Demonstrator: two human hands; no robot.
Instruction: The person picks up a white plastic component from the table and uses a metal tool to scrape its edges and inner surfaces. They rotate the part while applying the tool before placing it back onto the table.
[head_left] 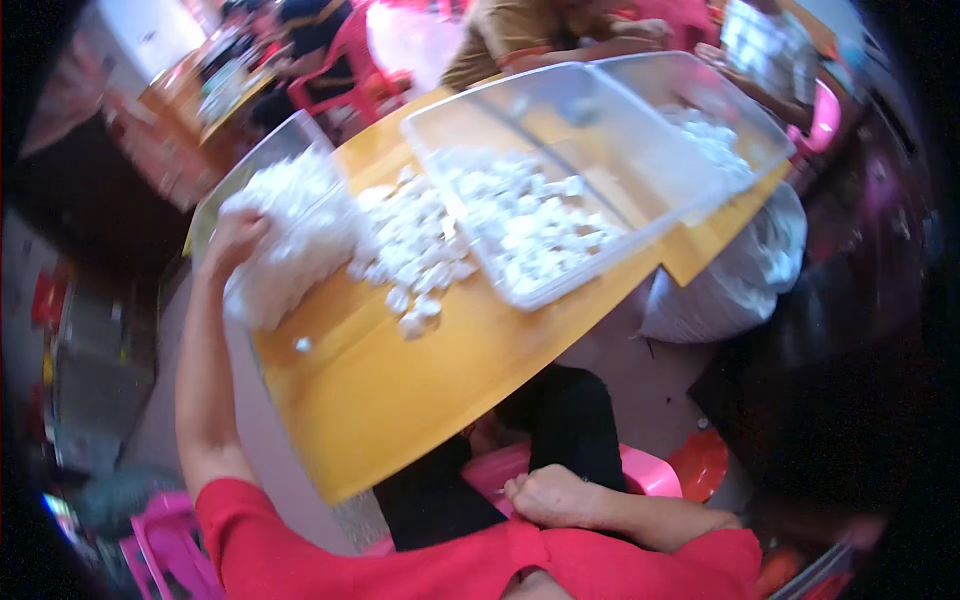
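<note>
My left hand (238, 238) is closed on the side of a full clear plastic bag (300, 230) stuffed with white pieces, at the table's left end. Beside the bag, a loose heap of small white pieces (415, 240) lies on the yellow table (400, 410). They are too blurred to name. One stray white piece (303, 344) sits closer to me. Low over my lap, my right hand (552, 495) is curled closed. Something tiny and pale may show at its fingertips, but I cannot make it out.
Right of the heap stands a clear plastic bin (560, 288) holding more white pieces, with another clear bin (770, 150) beyond. A third clear bin (285, 135) is behind the bag. A white sack (725, 295) stands on the floor. Other people sit across the table.
</note>
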